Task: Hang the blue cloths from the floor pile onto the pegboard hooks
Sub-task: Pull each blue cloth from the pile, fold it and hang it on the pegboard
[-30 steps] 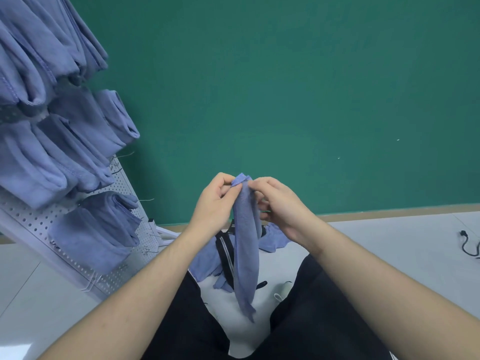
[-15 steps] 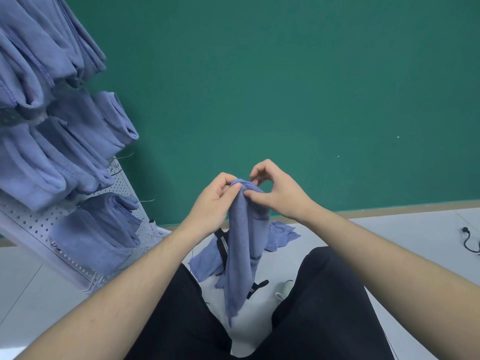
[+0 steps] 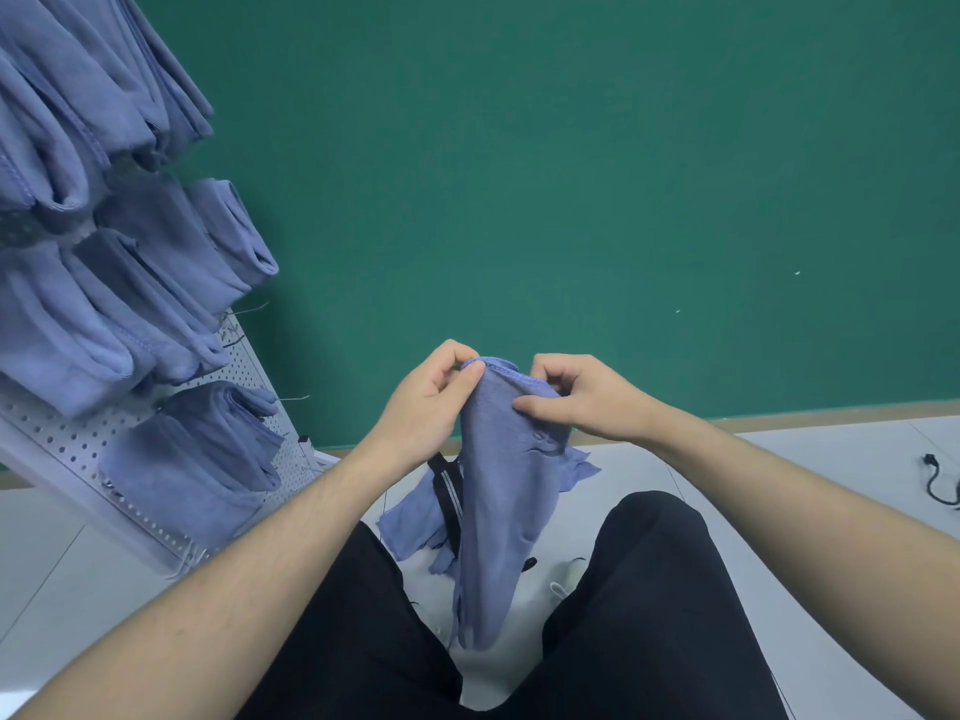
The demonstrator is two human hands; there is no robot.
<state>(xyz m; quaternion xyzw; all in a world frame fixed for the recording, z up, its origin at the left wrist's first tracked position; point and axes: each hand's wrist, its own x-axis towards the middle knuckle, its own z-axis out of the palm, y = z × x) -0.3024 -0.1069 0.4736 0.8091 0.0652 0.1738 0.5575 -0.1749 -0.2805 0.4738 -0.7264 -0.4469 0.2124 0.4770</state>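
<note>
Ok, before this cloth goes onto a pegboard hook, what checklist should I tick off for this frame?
1. Left hand pinches the held cloth at its top edge: ok.
2. Right hand pinches the same edge: ok.
3. Cloth hangs free between the knees, clear of the floor pile: ok.
4. Top edge spread enough to slip over a hook: not ok, still bunched.
5. Free hook on the pegboard: ok, bare wire hooks show at its right side.
6. Black strap clear of the cloth: cannot tell.

Bare forearms, no sleeves showing; black trousers below.
</note>
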